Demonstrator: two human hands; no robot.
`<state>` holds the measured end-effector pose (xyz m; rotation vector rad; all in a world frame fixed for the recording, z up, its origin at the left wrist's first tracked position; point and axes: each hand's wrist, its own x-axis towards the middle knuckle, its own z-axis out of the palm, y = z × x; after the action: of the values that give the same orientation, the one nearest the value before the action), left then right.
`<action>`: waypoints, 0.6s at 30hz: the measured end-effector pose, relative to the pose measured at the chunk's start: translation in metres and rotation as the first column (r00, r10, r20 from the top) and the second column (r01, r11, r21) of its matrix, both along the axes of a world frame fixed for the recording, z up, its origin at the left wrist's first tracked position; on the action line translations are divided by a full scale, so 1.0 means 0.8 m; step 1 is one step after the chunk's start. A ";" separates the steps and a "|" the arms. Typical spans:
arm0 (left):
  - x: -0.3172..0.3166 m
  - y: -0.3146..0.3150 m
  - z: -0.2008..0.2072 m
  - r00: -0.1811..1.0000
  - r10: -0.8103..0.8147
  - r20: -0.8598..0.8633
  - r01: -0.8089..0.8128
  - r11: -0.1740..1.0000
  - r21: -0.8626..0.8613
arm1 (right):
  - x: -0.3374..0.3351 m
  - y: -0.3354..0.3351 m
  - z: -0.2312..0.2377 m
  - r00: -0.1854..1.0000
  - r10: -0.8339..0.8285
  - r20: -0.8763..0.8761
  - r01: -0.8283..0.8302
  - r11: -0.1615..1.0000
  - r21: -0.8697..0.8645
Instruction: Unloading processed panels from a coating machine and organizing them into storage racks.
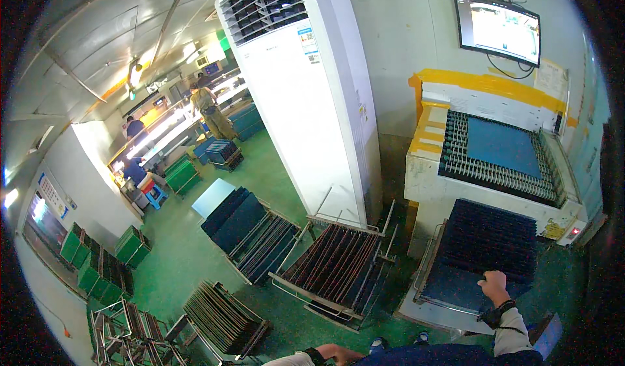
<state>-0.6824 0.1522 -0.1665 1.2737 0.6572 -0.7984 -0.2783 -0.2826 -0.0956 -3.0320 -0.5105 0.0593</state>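
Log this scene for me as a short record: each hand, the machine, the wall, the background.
Right hand: curled at the dark blue panels in a rack; grip unclear
Left hand: at the picture's lower edge, partly cut off; contents unclear
Machine: beyond that rack, a blue sheet on its rollers
Wall: lit monitor above the machine
Background: people near lit benches

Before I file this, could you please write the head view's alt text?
A curled right hand is at a rack of dark panels beside a white machine; the left hand is at the bottom edge. More racks stand to the left.
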 end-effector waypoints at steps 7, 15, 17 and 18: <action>-0.003 -0.003 0.013 1.000 0.016 0.008 -0.016 0.998 -0.056 | -0.004 0.003 0.006 1.000 -0.007 -0.012 0.006 1.000 -0.031; -0.005 -0.019 0.039 0.989 -0.062 0.135 0.069 0.996 -0.053 | -0.004 -0.001 0.004 0.999 0.038 -0.026 -0.037 0.999 0.006; -0.004 -0.026 0.054 0.981 -0.062 0.182 0.074 0.996 -0.058 | -0.004 -0.001 0.006 0.998 0.023 -0.056 -0.023 1.000 -0.006; 0.000 -0.034 0.069 0.990 0.001 0.143 0.014 0.994 -0.109 | -0.005 -0.004 0.005 0.999 0.034 -0.032 -0.034 0.999 0.003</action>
<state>-0.6821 0.1251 -0.1109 1.2204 0.4876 -0.7315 -0.2826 -0.2857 -0.0915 -3.0150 -0.5587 0.1089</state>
